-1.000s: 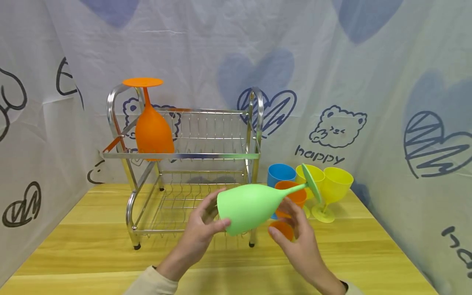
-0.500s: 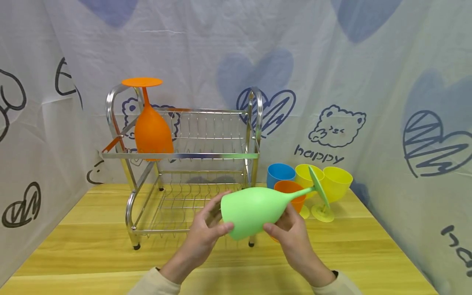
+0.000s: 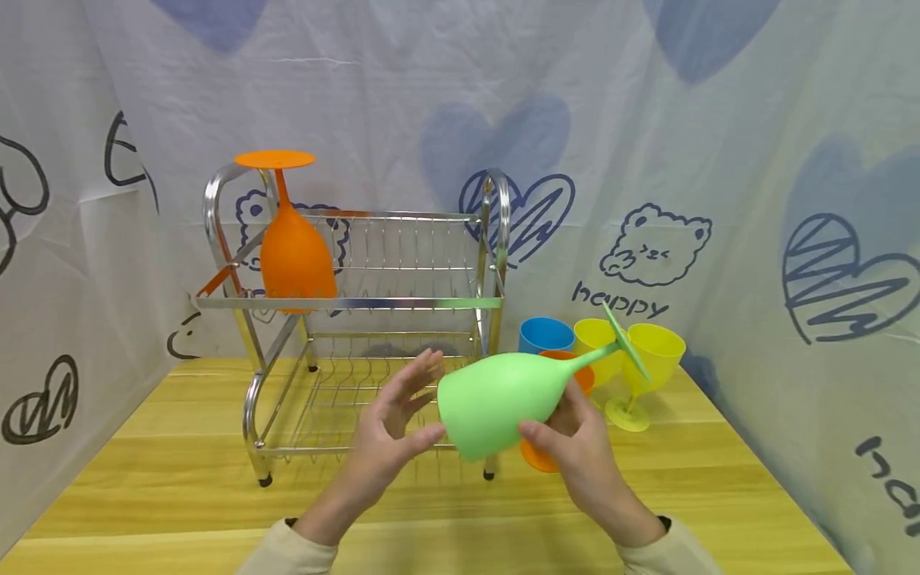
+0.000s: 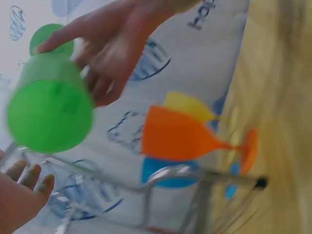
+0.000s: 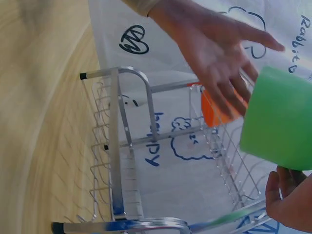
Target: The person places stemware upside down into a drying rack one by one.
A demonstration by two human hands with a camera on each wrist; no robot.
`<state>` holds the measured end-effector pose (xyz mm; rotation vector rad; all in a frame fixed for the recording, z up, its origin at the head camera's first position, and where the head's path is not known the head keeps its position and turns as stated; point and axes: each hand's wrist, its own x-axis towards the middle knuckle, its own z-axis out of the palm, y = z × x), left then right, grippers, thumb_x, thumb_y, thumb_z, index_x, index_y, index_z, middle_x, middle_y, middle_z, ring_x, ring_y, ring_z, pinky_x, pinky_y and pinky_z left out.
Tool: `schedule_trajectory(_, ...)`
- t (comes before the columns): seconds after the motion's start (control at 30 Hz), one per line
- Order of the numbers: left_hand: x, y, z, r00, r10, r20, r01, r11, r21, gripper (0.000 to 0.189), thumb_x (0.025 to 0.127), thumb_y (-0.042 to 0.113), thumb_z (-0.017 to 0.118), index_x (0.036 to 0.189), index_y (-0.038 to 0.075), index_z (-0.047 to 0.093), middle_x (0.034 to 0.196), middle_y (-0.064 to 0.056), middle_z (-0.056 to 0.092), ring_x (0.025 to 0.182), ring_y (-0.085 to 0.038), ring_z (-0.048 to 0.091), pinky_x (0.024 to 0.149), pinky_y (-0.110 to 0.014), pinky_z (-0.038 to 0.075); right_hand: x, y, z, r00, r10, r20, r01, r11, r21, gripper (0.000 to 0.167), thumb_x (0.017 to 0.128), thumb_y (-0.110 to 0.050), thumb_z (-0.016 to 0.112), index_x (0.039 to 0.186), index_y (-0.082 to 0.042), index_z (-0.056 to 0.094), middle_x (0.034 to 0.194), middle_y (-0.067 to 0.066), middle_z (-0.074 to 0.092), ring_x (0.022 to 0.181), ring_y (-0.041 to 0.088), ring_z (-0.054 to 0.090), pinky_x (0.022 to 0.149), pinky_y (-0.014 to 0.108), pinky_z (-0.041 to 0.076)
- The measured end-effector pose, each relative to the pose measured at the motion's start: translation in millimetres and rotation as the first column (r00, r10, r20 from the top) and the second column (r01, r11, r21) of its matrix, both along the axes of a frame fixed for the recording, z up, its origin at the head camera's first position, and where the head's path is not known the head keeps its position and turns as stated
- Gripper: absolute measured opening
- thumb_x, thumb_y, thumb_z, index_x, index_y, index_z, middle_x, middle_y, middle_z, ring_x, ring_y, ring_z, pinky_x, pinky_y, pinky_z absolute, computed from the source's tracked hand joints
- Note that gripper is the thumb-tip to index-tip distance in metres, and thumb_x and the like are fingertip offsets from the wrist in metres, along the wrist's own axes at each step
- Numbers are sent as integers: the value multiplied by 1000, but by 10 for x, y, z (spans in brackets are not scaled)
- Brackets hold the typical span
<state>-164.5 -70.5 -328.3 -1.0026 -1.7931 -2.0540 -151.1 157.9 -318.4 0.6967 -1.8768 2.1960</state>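
A light green plastic goblet (image 3: 503, 403) lies tilted in the air, its mouth to the left and its foot up to the right. My right hand (image 3: 585, 463) grips the bowl near the stem, thumb in front and the other fingers behind. Beside the rim, my left hand (image 3: 384, 443) has its fingers spread and holds nothing. In the left wrist view the goblet's open mouth (image 4: 51, 117) faces the camera. The right wrist view shows the left hand (image 5: 214, 58) with fingers extended close to the goblet's rim (image 5: 248, 117).
A two-tier metal dish rack (image 3: 352, 303) stands on the wooden table (image 3: 144, 495), with an orange goblet (image 3: 296, 255) upside down on its upper tier. At the right stand a blue goblet (image 3: 545, 335), an orange goblet (image 3: 539, 457) and two yellow goblets (image 3: 656, 351), partly hidden.
My right hand has closed around the green goblet's bowl. My left hand has let go of the rim and moved slightly left. The goblet has shifted a little right, its foot tipping higher.
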Motion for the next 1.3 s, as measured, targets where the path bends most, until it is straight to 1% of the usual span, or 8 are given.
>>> schedule_trajectory(0.27,94,-481,237,959,181,-218,-172,983,61,72,74,-20,60,142,-9,37,146,-13,43,131,-26,40,108,-27,35,-14,68,24,999,-23,-35,26,996,85,63,82,4,66,140,0,42,133,12,52,116,26,55,96,35,49)
schedule_trajectory(0.43,185,-829,467,952,249,-176,-232,966,110,68,78,-24,55,142,-5,41,146,-14,42,132,-23,40,109,-24,33,-16,121,80,992,-90,-83,100,986,131,64,81,6,66,141,-1,43,132,11,53,115,24,55,96,32,49)
schedule_trajectory(0.6,193,-1129,723,925,360,-123,-337,926,172,66,79,-27,53,140,-3,45,144,-14,43,131,-25,39,107,-22,35,14,186,168,985,-142,-95,157,972,173,61,82,7,65,139,-2,44,131,12,53,113,22,56,95,29,49)
schedule_trajectory(0.77,103,-1379,935,846,528,-79,-514,845,146,65,80,-21,58,140,2,48,145,-12,42,134,-23,35,110,-22,29,17,248,236,978,-171,-122,194,958,210,59,82,6,66,137,-1,46,131,11,53,112,22,57,93,29,50)
schedule_trajectory(0.9,-16,-1582,1026,758,650,-54,-652,752,-95,72,87,-6,64,150,13,33,154,-4,30,139,-16,28,111,-17,23,15,287,298,971,-203,-127,229,942,247,58,81,4,68,135,-1,48,130,11,54,110,22,57,92,27,49)
schedule_trajectory(0.97,-83,-1675,1042,737,674,-55,-667,712,-219,78,90,2,64,154,18,23,158,-1,21,142,-15,22,111,-15,21,22,303,332,970,-214,-119,239,935,263,59,81,3,69,135,-3,48,130,10,54,110,22,56,91,27,49)
schedule_trajectory(1.07,-177,-1789,1043,729,682,-47,-649,669,-363,84,93,12,64,156,23,10,161,4,11,144,-17,16,111,-16,20,25,328,377,968,-221,-118,246,927,282,61,81,2,70,137,-4,48,131,9,54,111,23,55,91,27,48)
schedule_trajectory(1.3,-352,-1931,1017,773,634,18,-548,681,-486,95,92,22,67,156,27,-3,162,0,1,145,-33,9,115,-54,12,2,364,522,963,-214,-164,257,912,320,63,80,3,72,138,-4,47,132,5,53,113,22,53,93,28,46)
